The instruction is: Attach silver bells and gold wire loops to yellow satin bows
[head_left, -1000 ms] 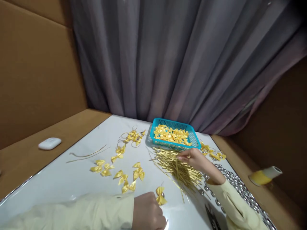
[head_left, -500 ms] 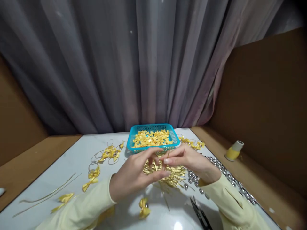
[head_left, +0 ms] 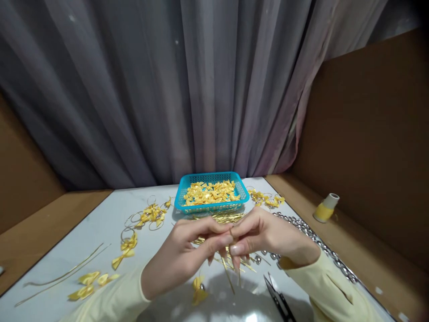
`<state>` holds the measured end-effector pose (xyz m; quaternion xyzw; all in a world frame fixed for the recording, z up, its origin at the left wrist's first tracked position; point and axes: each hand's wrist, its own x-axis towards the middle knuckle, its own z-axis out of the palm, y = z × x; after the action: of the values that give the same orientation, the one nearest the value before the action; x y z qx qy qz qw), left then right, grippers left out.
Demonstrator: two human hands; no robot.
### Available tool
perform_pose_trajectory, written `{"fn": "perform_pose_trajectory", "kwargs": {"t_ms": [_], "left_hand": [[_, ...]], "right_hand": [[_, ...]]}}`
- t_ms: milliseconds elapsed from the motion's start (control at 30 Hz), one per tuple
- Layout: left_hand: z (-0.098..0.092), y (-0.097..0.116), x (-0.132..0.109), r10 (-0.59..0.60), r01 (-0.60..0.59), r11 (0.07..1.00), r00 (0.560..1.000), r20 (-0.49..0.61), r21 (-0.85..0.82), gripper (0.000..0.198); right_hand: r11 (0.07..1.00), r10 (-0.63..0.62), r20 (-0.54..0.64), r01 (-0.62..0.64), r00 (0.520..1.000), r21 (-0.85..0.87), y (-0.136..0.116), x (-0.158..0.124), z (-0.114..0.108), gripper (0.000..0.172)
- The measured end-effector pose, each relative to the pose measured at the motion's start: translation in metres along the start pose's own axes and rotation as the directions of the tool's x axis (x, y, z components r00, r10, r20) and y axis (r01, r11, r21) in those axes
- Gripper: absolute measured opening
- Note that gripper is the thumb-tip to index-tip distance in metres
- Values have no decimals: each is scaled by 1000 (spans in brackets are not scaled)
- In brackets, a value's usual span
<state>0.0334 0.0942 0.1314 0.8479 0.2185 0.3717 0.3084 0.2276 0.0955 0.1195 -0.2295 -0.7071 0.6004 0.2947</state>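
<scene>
My left hand (head_left: 186, 255) and my right hand (head_left: 270, 235) meet at the middle of the table, thumbs and forefingers pinched together. Between the fingertips shows a short bit of a thin gold strand (head_left: 231, 233); most of it is hidden by the fingers. Under and behind the hands lies a pile of gold strands (head_left: 228, 218), partly covered. Just below my left hand rests a yellow ribbon bow (head_left: 199, 293) with a silver bead beside it. Black thread snips (head_left: 279, 298) lie below my right hand, their blades pointing away.
A blue basket (head_left: 178, 203) of small yellow bows stands at the back. Finished-looking bows with wire loops (head_left: 152, 215) lie left, with more bows (head_left: 266, 199) at the back right. Silver beads (head_left: 311, 237) line the right edge, near a yellow thread spool (head_left: 325, 209).
My hands have come together and lowered slightly. My left hand's fingers, spread apart before, have closed onto the gold strand against the right fingertips. The view has shifted slightly.
</scene>
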Motion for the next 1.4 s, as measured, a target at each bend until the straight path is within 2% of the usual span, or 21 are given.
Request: {"fn": "perform_pose_trajectory", "kwargs": {"t_ms": [100, 200, 300, 367, 400, 467, 533, 567, 633, 700, 767, 833, 967, 1067, 1133, 1233, 1333, 1400], "left_hand": [[-1, 2, 1, -78, 78, 997, 997, -30, 0, 19], [-1, -3, 2, -53, 63, 986, 996, -68, 156, 23], [-4, -15, 3, 41, 8, 938, 990, -134, 348, 20], [-7, -24, 4, 175, -70, 884, 966, -188, 462, 17], [-9, -28, 4, 259, -137, 850, 950, -176, 509, 24], [-12, -36, 4, 411, -321, 770, 911, -42, 551, 42], [-13, -40, 4, 479, -474, 702, 867, 140, 531, 52], [-13, -40, 4, 485, -514, 684, 850, 203, 518, 53], [-11, -40, 5, 508, -550, 666, 829, 234, 504, 48], [-10, -37, 5, 550, -572, 668, 810, 202, 475, 39], [-10, -34, 5, 561, -571, 712, 813, 158, 408, 32], [-10, -30, 5, 510, -519, 792, 852, 120, 321, 30], [-14, -26, 8, 327, -316, 921, 945, -10, 229, 23], [-18, -29, 11, 167, -158, 978, 984, -58, 140, 21], [-18, -33, 13, 50, -51, 998, 998, -40, -22, 22], [-16, -40, 14, -165, 149, 935, 986, -22, -322, 21], [-10, -44, 15, -379, 313, 775, 926, -6, -548, 23], [-7, -43, 18, -461, 352, 680, 888, -1, -644, 22]], "right_hand": [[1000, 22, -5, -22, 1000, -3, -1, 0, 4, 21], [999, 25, -52, -24, 998, 26, 1, 3, 4, 22], [997, 15, -195, 1, 981, 80, 5, 6, -3, 20], [989, 17, -317, 32, 948, 147, 8, 7, -10, 16], [979, 23, -363, 52, 932, 195, 10, 8, -13, 15], [945, 55, -405, 83, 913, 316, 12, 9, -17, 16], [890, 99, -403, 100, 910, 444, 13, 11, -18, 23], [863, 119, -397, 103, 910, 494, 14, 12, -17, 25], [827, 148, -389, 102, 909, 552, 15, 14, -14, 24], [819, 156, -397, 107, 904, 564, 16, 16, -10, 20], [819, 157, -401, 108, 903, 563, 18, 18, -8, 18], [815, 156, -396, 109, 905, 570, 20, 20, -6, 17], [849, 139, -397, 97, 907, 519, 22, 20, -6, 17], [880, 114, -407, 98, 906, 464, 21, 19, -6, 12], [890, 101, -421, 107, 901, 443, 19, 18, -6, 10], [892, 85, -449, 132, 889, 432, 16, 17, -4, 10], [895, 61, -496, 172, 866, 411, 12, 16, -3, 11], [904, 37, -523, 195, 852, 381, 11, 17, -1, 13]]}}
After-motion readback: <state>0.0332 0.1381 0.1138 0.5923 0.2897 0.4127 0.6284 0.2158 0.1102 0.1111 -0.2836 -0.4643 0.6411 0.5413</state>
